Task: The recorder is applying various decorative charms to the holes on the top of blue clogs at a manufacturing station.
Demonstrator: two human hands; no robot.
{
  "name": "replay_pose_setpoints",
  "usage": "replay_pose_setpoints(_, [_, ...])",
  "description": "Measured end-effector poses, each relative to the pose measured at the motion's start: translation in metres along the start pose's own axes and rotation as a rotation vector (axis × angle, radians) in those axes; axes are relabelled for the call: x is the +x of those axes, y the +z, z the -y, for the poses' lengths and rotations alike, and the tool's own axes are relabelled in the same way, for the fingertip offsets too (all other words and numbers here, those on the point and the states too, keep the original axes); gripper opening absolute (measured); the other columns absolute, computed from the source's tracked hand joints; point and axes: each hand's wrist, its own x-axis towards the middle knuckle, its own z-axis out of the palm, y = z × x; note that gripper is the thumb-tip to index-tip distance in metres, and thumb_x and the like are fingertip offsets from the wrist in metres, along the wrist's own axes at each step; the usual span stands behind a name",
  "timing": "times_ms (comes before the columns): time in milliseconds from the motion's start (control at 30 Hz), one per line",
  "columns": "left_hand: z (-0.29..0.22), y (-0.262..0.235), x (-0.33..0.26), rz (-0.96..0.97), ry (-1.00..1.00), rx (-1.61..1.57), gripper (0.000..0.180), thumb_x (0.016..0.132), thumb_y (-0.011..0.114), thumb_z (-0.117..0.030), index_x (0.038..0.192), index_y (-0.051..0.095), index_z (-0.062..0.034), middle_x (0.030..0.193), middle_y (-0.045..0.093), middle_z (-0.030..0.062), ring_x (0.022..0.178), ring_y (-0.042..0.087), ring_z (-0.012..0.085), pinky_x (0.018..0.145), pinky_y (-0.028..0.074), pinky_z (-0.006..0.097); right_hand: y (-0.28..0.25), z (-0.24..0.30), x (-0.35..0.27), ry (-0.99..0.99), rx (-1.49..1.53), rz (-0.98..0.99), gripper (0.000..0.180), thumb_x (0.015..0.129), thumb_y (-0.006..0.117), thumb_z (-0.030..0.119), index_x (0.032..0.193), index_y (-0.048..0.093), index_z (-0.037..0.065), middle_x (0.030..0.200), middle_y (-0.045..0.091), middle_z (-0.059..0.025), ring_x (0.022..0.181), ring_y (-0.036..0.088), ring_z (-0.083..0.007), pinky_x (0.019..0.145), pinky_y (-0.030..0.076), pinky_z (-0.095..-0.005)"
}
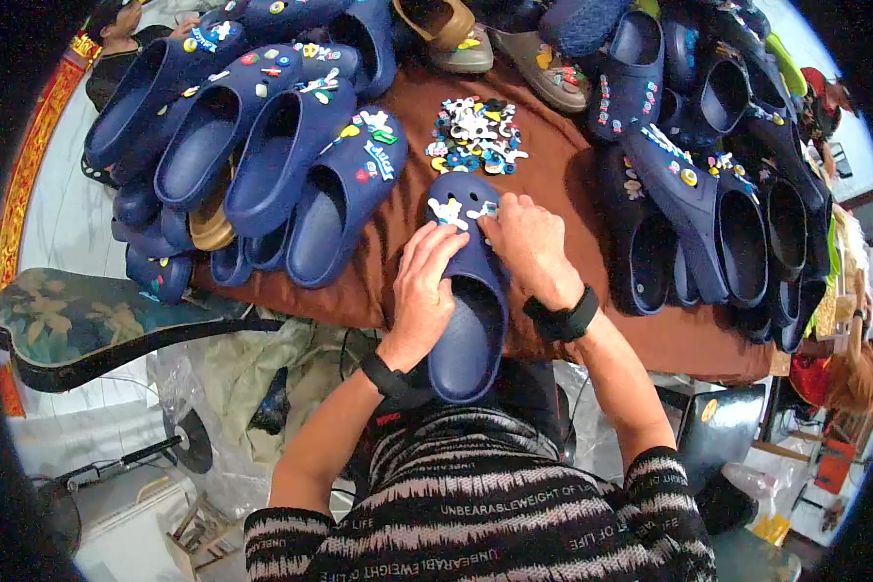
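Note:
A navy blue foam clog [467, 339] lies in front of me, toe pointing away, its heel over the table's near edge. My left hand [423, 291] is closed on the clog's left side, fingers over its upper near a white figure-shaped shoe charm [447, 212]. On the toe's right side, my right hand [535, 247] has its fingers bent together against a small white-and-blue shoe charm [486, 210]. Its fingertips are partly hidden, so its exact hold on that charm is unclear. Bare round holes show at the toe. Just beyond lies a pile of loose charms [475, 136].
The table has a brown cloth [398, 116]. Navy clogs with charms are heaped at the left [325, 218] and right [650, 252]; a brown-grey clog [548, 73] lies at the back. A dark patterned padded seat [97, 315] stands left. Another person [121, 39] is at the far left.

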Motion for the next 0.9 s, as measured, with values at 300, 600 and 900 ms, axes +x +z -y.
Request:
replay_pose_setpoints(300, [-0.001, -0.001, 0.003, 0.011, 0.004, -0.049, 0.064, 0.066, 0.044, 0.018, 0.123, 0.064, -0.0040, 0.131, 0.059, 0.0153, 0.133, 0.048, 0.0383, 0.116, 0.035, 0.046, 0.016, -0.043, 0.037, -0.005, 0.908, 0.490, 0.040, 0.079, 0.077, 0.040, 0.078, 0.069, 0.001, 0.072, 0.070, -0.0119, 0.067, 0.067, -0.0229, 0.063, 0.052, -0.0384])
replay_pose_setpoints(600, [0.006, -0.011, 0.011, 0.114, 0.080, -0.032, 0.060, 0.070, 0.046, 0.020, 0.124, 0.064, -0.0030, 0.133, 0.059, 0.0158, 0.134, 0.048, 0.0383, 0.115, 0.038, 0.047, -0.016, -0.023, 0.093, -0.023, 0.471, 0.037, 0.037, 0.086, 0.069, 0.039, 0.087, 0.070, 0.002, 0.083, 0.072, -0.0224, 0.083, 0.072, -0.0377, 0.077, 0.054, -0.0479])
replay_pose_setpoints(900, [0.021, -0.017, 0.021, 0.206, 0.150, -0.046, 0.065, 0.069, 0.050, 0.019, 0.129, 0.060, -0.0034, 0.136, 0.056, 0.0189, 0.135, 0.048, 0.0382, 0.116, 0.038, 0.045, 0.001, -0.003, 0.069, -0.496, 0.270, 0.216, 0.027, 0.093, 0.059, 0.028, 0.105, 0.070, 0.006, 0.095, 0.067, -0.0226, 0.091, 0.068, -0.0417, 0.080, 0.054, -0.0510])
